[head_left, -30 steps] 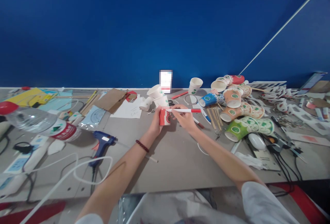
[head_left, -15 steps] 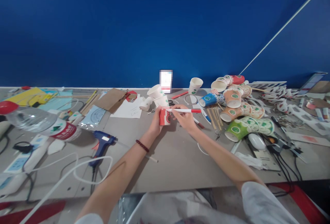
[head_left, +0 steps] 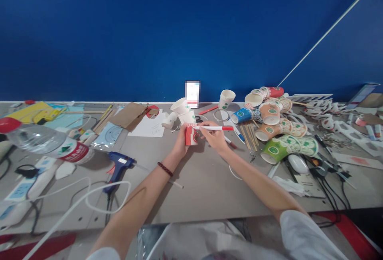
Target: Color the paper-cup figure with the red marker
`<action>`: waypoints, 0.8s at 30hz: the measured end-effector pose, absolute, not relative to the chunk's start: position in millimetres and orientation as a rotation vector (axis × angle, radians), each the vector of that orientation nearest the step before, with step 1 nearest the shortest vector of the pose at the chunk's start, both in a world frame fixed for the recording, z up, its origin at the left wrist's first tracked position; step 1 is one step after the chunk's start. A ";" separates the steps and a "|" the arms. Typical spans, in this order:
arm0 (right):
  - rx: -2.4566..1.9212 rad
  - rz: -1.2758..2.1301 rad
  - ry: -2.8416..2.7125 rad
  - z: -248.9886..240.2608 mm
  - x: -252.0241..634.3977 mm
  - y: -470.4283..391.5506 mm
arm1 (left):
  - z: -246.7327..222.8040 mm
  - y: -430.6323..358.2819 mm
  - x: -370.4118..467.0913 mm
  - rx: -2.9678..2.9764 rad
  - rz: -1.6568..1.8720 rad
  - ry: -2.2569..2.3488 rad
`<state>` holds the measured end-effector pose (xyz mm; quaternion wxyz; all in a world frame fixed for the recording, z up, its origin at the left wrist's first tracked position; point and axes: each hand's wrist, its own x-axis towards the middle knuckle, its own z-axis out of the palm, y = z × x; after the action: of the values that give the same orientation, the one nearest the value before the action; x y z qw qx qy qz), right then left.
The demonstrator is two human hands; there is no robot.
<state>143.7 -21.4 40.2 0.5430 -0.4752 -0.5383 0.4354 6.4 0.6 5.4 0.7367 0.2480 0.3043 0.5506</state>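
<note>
My left hand [head_left: 180,142] is wrapped round a paper cup [head_left: 191,135] coloured red with white patterning near its upper end. In my right hand [head_left: 214,137] is a white marker [head_left: 217,128] with a red end, gripped between the fingers and lying nearly level. Its left tip meets the upper part of the red cup; whether it touches the surface is too small to tell. White paper cups [head_left: 180,106] with green prints lie just behind the held cup. A phone-like screen [head_left: 192,94], blurred out, stands against the blue wall beyond them.
On the right lie coloured paper cups [head_left: 273,151], wooden sticks [head_left: 249,137] and a white mouse [head_left: 298,164]. A white cup [head_left: 226,99] stands at the back. Leftward are a blue glue gun [head_left: 118,168], a plastic bottle [head_left: 44,142], a power strip [head_left: 30,184] and looping white cable [head_left: 89,190].
</note>
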 end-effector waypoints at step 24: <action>-1.121 1.047 -1.264 39.3 144.3 -20.4 | 4.4 0.1 6.6 0.576 1.197 0.614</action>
<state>144.3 -20.4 39.3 0.5455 -0.4727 -0.5330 0.4415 6.6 0.1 4.4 0.7440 0.2630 0.2803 0.5465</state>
